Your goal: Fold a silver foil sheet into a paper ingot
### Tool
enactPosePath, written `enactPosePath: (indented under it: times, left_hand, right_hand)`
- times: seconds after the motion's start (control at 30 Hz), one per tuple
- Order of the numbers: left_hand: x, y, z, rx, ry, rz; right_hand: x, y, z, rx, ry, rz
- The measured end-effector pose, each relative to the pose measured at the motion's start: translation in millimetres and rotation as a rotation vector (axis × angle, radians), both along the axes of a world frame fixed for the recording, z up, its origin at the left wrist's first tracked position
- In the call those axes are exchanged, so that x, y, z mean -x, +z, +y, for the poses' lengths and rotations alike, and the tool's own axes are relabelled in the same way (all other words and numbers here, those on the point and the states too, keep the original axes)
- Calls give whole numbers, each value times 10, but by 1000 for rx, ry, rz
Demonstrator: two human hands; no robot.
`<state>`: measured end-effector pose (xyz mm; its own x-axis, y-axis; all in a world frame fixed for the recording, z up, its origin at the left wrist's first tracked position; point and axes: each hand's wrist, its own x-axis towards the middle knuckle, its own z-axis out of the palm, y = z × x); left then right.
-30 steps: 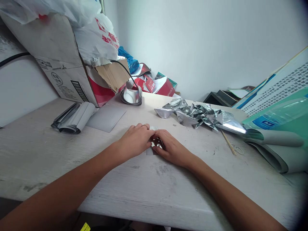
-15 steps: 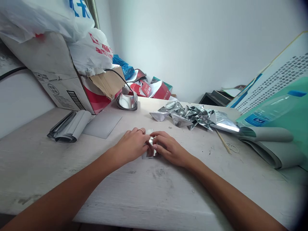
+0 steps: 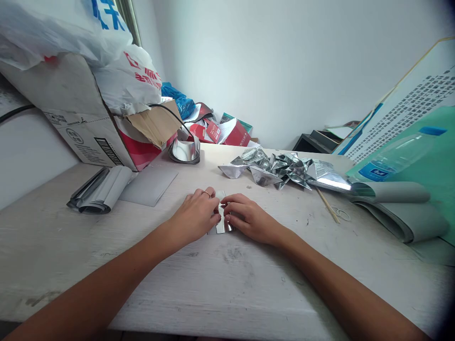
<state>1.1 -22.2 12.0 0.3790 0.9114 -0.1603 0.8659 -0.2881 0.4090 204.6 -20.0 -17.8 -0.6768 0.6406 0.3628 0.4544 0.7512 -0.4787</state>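
A small sheet of silver foil paper [image 3: 221, 223] lies on the white table, partly folded, its shiny side up and a grey edge showing at the left. My left hand [image 3: 199, 210], with a ring on one finger, presses and pinches its left side with bent fingers. From the right, my right hand [image 3: 248, 217] grips the paper's other side, fingers curled and thumb low. Both hands hide parts of the sheet. Behind them, several folded silver foil pieces [image 3: 265, 174] lie in a heap.
Grey-backed sheets [image 3: 151, 184] and a folded stack [image 3: 106, 189] lie left, before a carton [image 3: 85, 128] with plastic bags on top. A curled foil roll [image 3: 185, 150] stands behind. To the right are a thin stick [image 3: 327, 204], a rubber band [image 3: 343, 214], folded sheets [image 3: 401, 208] and a plastic bottle [image 3: 394, 156].
The foil paper's folded part has shifted, and more of its bright surface shows between my hands. My fingers have moved slightly. The whole view has shifted a little.
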Motion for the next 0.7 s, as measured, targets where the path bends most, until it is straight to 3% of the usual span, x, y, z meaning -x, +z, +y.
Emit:
enactPosePath:
  times: [0.37,0.7]
  left_hand:
    - [-65,-149,-21,-43,27,-35]
    - [-46,-147,-23,-44,27,-22]
  right_hand:
    - [47,-53,42,-94,-24,-5]
    - [63,-66,132,15,-155,-13]
